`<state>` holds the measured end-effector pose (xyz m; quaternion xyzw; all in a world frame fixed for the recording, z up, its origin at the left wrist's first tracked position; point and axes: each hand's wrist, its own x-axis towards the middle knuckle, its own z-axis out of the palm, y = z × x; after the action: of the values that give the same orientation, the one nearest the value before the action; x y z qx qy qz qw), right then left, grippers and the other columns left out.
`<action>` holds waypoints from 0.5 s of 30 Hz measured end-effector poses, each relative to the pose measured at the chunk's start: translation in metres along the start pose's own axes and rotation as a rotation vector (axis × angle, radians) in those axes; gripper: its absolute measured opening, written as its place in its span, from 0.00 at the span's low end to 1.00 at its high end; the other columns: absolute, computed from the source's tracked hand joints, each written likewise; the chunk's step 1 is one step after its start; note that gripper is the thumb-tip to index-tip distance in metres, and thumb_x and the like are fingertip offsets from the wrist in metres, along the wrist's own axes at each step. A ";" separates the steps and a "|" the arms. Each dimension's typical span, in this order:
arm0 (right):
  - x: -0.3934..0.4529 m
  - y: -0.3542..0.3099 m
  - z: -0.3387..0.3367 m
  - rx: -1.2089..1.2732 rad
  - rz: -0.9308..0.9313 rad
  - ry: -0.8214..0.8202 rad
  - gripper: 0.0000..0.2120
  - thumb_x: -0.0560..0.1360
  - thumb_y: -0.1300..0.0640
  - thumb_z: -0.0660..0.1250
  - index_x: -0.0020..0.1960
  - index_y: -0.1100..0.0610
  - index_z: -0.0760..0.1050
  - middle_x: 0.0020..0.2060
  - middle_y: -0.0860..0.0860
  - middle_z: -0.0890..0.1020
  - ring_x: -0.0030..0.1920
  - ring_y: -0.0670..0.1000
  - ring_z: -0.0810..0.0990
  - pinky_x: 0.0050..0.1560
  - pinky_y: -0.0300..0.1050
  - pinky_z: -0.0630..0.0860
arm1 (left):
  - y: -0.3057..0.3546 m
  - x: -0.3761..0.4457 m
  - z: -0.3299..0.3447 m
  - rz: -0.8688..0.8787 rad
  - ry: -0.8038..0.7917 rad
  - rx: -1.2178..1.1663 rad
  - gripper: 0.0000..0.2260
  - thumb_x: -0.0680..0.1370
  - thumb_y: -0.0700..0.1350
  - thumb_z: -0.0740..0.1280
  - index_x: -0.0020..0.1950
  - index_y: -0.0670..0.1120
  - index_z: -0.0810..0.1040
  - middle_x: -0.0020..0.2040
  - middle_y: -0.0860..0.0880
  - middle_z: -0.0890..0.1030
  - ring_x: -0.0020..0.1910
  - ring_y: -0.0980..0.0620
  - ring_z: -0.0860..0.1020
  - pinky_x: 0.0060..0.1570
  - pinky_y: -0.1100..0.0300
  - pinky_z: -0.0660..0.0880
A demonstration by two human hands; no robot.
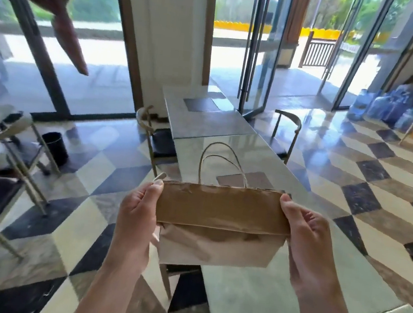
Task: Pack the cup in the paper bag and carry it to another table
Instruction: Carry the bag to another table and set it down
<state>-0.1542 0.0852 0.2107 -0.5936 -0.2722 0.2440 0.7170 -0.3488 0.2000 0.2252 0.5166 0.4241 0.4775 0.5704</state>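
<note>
A brown paper bag (219,217) with twisted paper handles hangs in the air at the middle of the head view, its top part folded over toward me. My left hand (137,215) grips the bag's left edge at the fold. My right hand (312,235) grips its right edge. The handles stick up behind the fold. No cup shows; the bag's inside is hidden from me.
A long pale marble table (248,297) runs from under the bag toward the glass doors. Chairs (286,137) stand on both sides of it. A black bin (56,147) and folding chairs are at the left. Blue water bottles (386,107) sit at the far right on the chequered floor.
</note>
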 end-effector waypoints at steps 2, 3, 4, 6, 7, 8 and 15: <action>-0.003 0.004 0.026 -0.014 -0.009 -0.081 0.26 0.81 0.50 0.64 0.35 0.72 0.70 0.34 0.54 0.70 0.37 0.54 0.66 0.40 0.48 0.61 | 0.002 0.002 -0.028 0.002 0.059 -0.018 0.17 0.82 0.46 0.59 0.37 0.47 0.80 0.30 0.54 0.81 0.31 0.59 0.79 0.38 0.56 0.71; -0.005 0.007 0.040 -0.025 -0.017 -0.118 0.28 0.81 0.50 0.64 0.37 0.74 0.69 0.34 0.54 0.70 0.36 0.53 0.66 0.40 0.48 0.61 | 0.004 0.003 -0.042 0.006 0.084 -0.023 0.17 0.82 0.46 0.59 0.36 0.48 0.80 0.29 0.55 0.80 0.30 0.60 0.78 0.37 0.56 0.70; -0.007 0.009 0.053 -0.032 -0.025 -0.151 0.28 0.81 0.50 0.64 0.37 0.75 0.67 0.32 0.54 0.69 0.34 0.53 0.64 0.39 0.48 0.60 | 0.006 0.004 -0.057 0.012 0.101 -0.015 0.16 0.82 0.46 0.59 0.36 0.47 0.79 0.28 0.56 0.79 0.30 0.61 0.77 0.38 0.56 0.69; -0.015 0.010 0.082 -0.040 -0.034 -0.214 0.29 0.82 0.50 0.63 0.34 0.73 0.65 0.31 0.53 0.66 0.33 0.53 0.61 0.37 0.49 0.58 | 0.008 0.007 -0.087 0.019 0.125 0.019 0.16 0.82 0.47 0.60 0.37 0.45 0.78 0.29 0.56 0.78 0.31 0.59 0.76 0.41 0.55 0.68; -0.018 0.011 0.097 -0.038 -0.029 -0.242 0.29 0.82 0.49 0.63 0.34 0.72 0.66 0.31 0.53 0.66 0.34 0.54 0.62 0.38 0.50 0.59 | 0.008 0.010 -0.103 0.022 0.144 0.026 0.16 0.81 0.48 0.60 0.38 0.43 0.78 0.31 0.54 0.78 0.33 0.57 0.76 0.42 0.54 0.68; -0.021 0.013 0.112 -0.032 -0.019 -0.262 0.28 0.82 0.49 0.63 0.35 0.72 0.69 0.31 0.53 0.69 0.34 0.53 0.64 0.39 0.49 0.60 | 0.010 0.013 -0.119 0.021 0.163 0.030 0.16 0.81 0.49 0.60 0.39 0.42 0.78 0.33 0.52 0.79 0.36 0.54 0.77 0.43 0.53 0.69; -0.049 0.022 0.210 -0.047 0.034 -0.327 0.27 0.82 0.52 0.62 0.25 0.57 0.73 0.25 0.48 0.70 0.27 0.47 0.66 0.32 0.44 0.63 | 0.017 0.033 -0.217 0.011 0.260 0.047 0.15 0.81 0.49 0.62 0.40 0.46 0.81 0.36 0.46 0.82 0.41 0.45 0.80 0.44 0.48 0.74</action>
<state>-0.3335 0.2067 0.2154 -0.5671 -0.3806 0.3432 0.6449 -0.5566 0.2729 0.2194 0.4659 0.5025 0.5336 0.4957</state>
